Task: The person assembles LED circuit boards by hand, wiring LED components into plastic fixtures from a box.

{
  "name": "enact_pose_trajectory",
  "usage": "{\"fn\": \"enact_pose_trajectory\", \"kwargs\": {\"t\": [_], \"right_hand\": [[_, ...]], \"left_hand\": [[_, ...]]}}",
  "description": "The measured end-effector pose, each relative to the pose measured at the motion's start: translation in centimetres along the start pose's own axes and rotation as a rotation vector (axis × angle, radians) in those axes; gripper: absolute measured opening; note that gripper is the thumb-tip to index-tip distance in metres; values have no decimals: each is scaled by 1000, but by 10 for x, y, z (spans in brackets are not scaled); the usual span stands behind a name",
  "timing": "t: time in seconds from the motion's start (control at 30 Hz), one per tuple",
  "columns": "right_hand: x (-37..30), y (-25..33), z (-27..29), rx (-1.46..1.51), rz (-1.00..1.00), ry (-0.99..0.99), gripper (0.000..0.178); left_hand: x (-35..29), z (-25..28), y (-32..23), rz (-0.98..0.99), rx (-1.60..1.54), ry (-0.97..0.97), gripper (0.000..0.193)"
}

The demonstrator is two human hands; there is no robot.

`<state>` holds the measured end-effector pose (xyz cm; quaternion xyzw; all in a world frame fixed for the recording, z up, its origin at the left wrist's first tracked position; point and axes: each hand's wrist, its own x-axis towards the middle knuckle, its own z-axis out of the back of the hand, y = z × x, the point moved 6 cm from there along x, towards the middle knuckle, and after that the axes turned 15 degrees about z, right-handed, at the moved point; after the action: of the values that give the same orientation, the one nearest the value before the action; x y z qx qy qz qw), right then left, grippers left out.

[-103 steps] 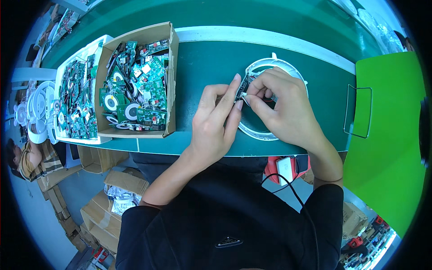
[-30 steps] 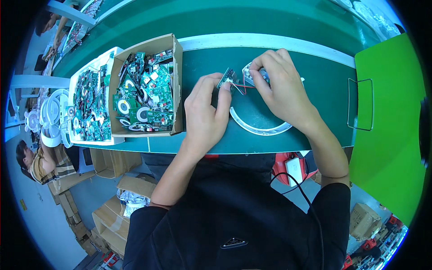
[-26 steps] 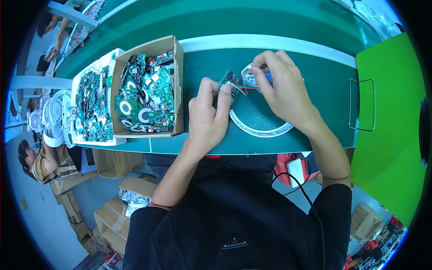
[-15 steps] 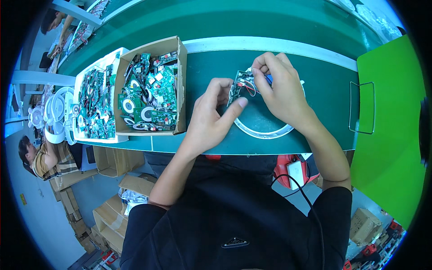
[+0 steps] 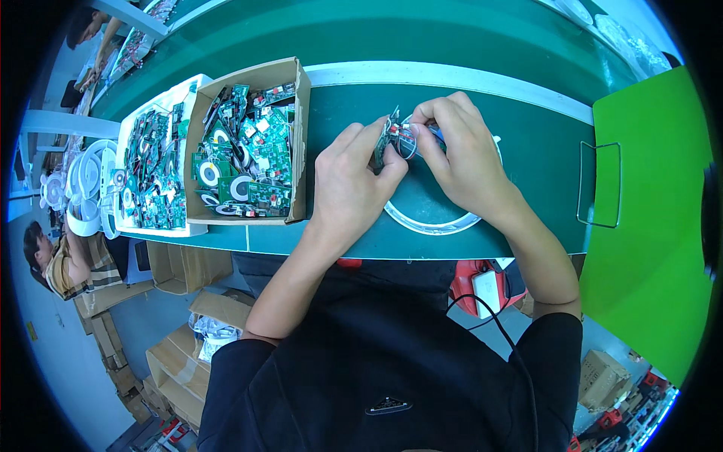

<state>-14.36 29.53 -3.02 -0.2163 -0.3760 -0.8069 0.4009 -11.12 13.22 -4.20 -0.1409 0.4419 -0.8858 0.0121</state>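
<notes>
A green circuit board (image 5: 385, 140) is gripped between the thumb and fingers of my left hand (image 5: 352, 175), tilted on edge above the bench. Thin red and white wires (image 5: 407, 140) run from the board toward my right hand (image 5: 461, 154). The right thumb and index finger pinch at the wires; just what lies between the fingertips is too small to make out fully. A bit of blue shows beneath the right fingers. Under both hands a white plastic ring (image 5: 433, 224) lies on the green bench, its far part hidden by my hands.
Left of my hands stands a cardboard box (image 5: 301, 143) full of circuit boards, beside a white foam tray (image 5: 197, 84) of more boards. White round plastic parts (image 5: 89, 184) sit farther left. A bright green panel (image 5: 648, 218) with a wire frame (image 5: 599, 184) is at the right. Two people are at the left.
My left fingers have closed more around the board, which has turned more edge-on. My right hand has shifted slightly, its fingertips now at the wires beside the board.
</notes>
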Motion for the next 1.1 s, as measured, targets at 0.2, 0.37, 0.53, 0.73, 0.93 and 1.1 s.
{"fn": "enact_pose_trajectory", "kwargs": {"t": [0.2, 0.37, 0.53, 0.73, 0.93, 1.1], "right_hand": [[0, 3, -2, -19, 5, 31, 13], [-3, 0, -3, -29, -21, 40, 13], [-4, -2, -5, 17, -58, 42, 11], [-4, -2, -4, 18, -72, 44, 12], [-6, 9, -8, -155, 79, 8, 20], [-7, 7, -10, -96, 59, 30, 18]], "left_hand": [[-1, -3, 0, -58, -31, -33, 36], [-3, -4, -4, -75, -14, 16, 38], [-7, -6, -3, -102, -50, 24, 41], [-10, -11, -4, -155, -80, -52, 38], [-15, -16, -3, -175, -4, 14, 48], [-17, -15, -1, -197, -17, 23, 47]]}}
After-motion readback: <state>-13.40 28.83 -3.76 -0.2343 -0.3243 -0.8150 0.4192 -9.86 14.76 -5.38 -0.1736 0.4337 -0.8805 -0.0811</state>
